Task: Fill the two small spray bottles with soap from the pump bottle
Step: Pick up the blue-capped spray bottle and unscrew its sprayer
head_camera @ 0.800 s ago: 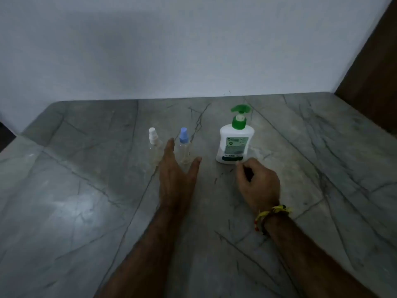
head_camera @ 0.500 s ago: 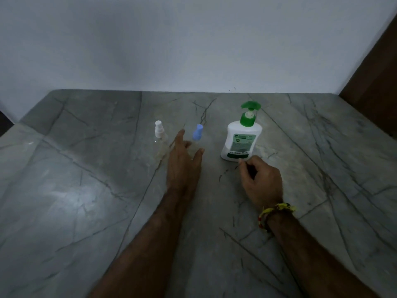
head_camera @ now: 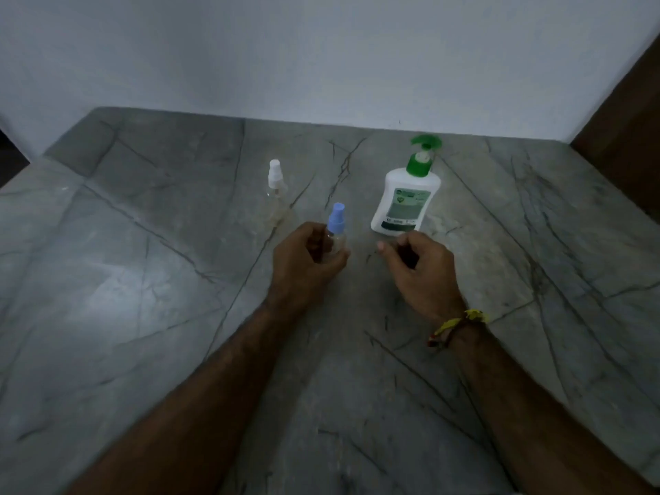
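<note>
My left hand (head_camera: 303, 262) grips the clear body of a small spray bottle with a blue cap (head_camera: 335, 223), holding it upright near the table's middle. A second small clear spray bottle with a white cap (head_camera: 275, 189) stands farther back on the left. The white pump bottle with a green pump head (head_camera: 405, 196) stands to the right of both. Just in front of the pump bottle, my right hand (head_camera: 418, 269) hovers with loosely curled fingers and holds nothing; a yellow thread band sits on its wrist.
Everything rests on a grey marble table (head_camera: 143, 280) with dark veins. A pale wall (head_camera: 321, 58) runs along its far edge, and a dark wooden panel (head_camera: 628, 112) stands at the back right.
My left hand closed around the blue-capped bottle and drew it toward me. My right hand stayed in front of the pump bottle.
</note>
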